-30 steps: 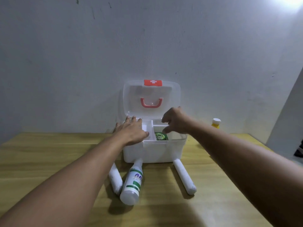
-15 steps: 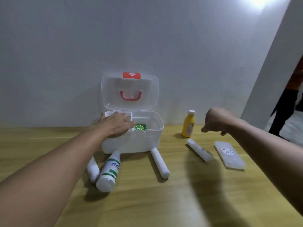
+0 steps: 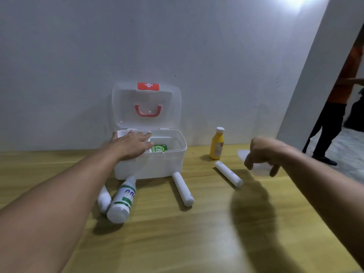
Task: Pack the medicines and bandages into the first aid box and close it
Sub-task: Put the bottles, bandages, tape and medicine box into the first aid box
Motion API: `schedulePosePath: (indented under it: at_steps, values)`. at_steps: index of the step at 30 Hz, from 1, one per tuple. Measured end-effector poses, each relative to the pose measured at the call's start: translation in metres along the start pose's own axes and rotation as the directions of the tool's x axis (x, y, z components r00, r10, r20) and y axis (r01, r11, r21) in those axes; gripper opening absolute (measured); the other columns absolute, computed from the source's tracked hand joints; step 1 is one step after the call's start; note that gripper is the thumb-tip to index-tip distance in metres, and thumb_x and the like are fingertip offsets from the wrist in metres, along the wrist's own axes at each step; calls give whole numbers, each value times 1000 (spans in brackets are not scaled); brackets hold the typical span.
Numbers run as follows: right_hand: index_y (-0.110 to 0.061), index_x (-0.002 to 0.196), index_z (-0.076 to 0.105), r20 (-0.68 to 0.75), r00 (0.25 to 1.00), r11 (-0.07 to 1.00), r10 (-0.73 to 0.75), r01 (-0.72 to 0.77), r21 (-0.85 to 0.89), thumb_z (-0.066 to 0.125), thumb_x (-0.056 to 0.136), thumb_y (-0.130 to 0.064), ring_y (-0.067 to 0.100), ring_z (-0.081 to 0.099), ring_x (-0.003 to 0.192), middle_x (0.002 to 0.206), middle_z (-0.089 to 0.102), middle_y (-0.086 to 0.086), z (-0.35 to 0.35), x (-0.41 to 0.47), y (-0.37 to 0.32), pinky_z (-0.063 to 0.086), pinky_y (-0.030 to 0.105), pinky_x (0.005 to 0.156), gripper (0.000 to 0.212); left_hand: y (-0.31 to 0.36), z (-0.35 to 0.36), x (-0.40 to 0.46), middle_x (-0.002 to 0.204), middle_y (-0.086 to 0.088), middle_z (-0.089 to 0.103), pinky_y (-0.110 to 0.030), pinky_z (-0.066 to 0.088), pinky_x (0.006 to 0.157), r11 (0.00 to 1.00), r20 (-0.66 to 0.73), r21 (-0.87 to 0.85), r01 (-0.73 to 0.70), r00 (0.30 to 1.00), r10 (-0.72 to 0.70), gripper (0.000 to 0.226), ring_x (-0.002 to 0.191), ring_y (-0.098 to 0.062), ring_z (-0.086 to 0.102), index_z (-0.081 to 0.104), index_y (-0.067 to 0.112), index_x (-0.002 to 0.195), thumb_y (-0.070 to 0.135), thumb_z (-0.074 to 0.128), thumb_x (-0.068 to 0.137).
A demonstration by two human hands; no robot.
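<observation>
First aid box (image 3: 151,166) open; left hand (image 3: 131,144) flat on rim (grip spread), right hand (image 3: 262,152) loosely curled, empty.

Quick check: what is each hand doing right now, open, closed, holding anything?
Left hand: open, lying flat on the first aid box rim, holding nothing.
Right hand: blurred, fingers curled downward above the flat packet, nothing visibly held.

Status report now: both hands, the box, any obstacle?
Left hand flat on the open box. Right hand empty, above a flat pack. Bottles and rolls not yet packed. No obstacle.
</observation>
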State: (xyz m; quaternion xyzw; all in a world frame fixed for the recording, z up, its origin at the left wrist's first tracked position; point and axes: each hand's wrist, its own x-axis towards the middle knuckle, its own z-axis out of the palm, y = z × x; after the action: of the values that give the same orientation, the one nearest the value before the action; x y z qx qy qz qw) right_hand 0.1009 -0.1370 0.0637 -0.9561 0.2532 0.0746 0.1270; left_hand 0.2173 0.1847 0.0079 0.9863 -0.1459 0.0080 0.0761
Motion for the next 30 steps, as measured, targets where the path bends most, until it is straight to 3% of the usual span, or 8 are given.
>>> schedulePosePath:
  at_steps: [5, 8, 10, 13, 15, 18, 22, 30]
  values:
    - [-3, 108, 64, -26, 962, 963, -271, 271, 1, 80, 70, -12, 30, 62, 85, 102, 63, 17, -49, -38, -50, 62, 48, 67, 42, 3, -1, -2, 165, 6, 8, -58, -5, 118, 1000, 4, -2, -1, 1000, 1, 59, 152, -20, 1, 13, 35, 154, 53, 21, 99]
    - [-1, 108, 66, -24, 902, 900, -432, 429, -80, 81, 70, -10, 34, 64, 86, 105, 63, 16, -46, -40, -97, 62, 47, 65, 42, 6, -3, -6, 165, 5, 8, -58, -6, 118, 1000, 12, -11, 5, 1000, -4, 58, 152, -19, 1, 12, 33, 155, 51, 20, 100]
    - [0, 92, 69, -13, 865, 849, -502, 490, -197, 81, 67, -10, 37, 68, 78, 95, 66, 17, -31, -32, -127, 62, 43, 58, 30, 8, -5, -8, 165, 5, 9, -58, -5, 118, 1000, 9, -8, 11, 1000, -11, 58, 152, -19, 2, 12, 33, 155, 49, 20, 100]
    - [-5, 80, 69, -18, 807, 752, -591, 542, -375, 77, 71, -12, 19, 56, 53, 65, 60, 8, -6, -18, -163, 51, 21, 45, 14, 8, -4, -9, 165, 6, 9, -57, -4, 118, 1000, -2, 10, 8, 1000, -8, 58, 152, -19, 3, 11, 33, 155, 49, 19, 99]
    - [-2, 89, 70, -26, 759, 693, -650, 580, -428, 75, 75, -14, 17, 51, 56, 59, 50, 2, 9, -8, -180, 49, 22, 59, 19, 6, -3, -7, 165, 6, 10, -58, -3, 118, 1000, -10, 8, 9, 1000, -9, 60, 152, -20, 3, 12, 33, 155, 51, 19, 99]
    - [-3, 104, 69, -23, 733, 681, -680, 620, -389, 75, 77, -14, 21, 61, 76, 75, 63, 4, 29, 11, -195, 55, 30, 79, 30, 4, -2, -6, 164, 6, 11, -59, -3, 118, 1000, -30, 5, 6, 1000, -6, 61, 152, -20, 4, 14, 31, 155, 52, 20, 98]
    - [-8, 114, 69, -35, 707, 685, -706, 670, -286, 76, 79, -23, 25, 65, 99, 111, 70, 9, 44, 30, -196, 53, 30, 86, 40, 6, -2, -6, 164, 6, 13, -60, -3, 118, 1000, -42, -22, 1, 999, -2, 61, 152, -20, 4, 16, 29, 155, 51, 22, 98]
    - [-7, 89, 78, -195, 672, 697, -714, 708, -111, 89, 63, -27, 23, 69, 81, 90, 76, 10, 64, 47, -192, 58, 37, 78, 35, 6, -1, -5, 164, 6, 14, -60, -3, 117, 1000, -40, -14, 5, 999, -6, 63, 152, -20, 5, 16, 30, 155, 55, 21, 97]
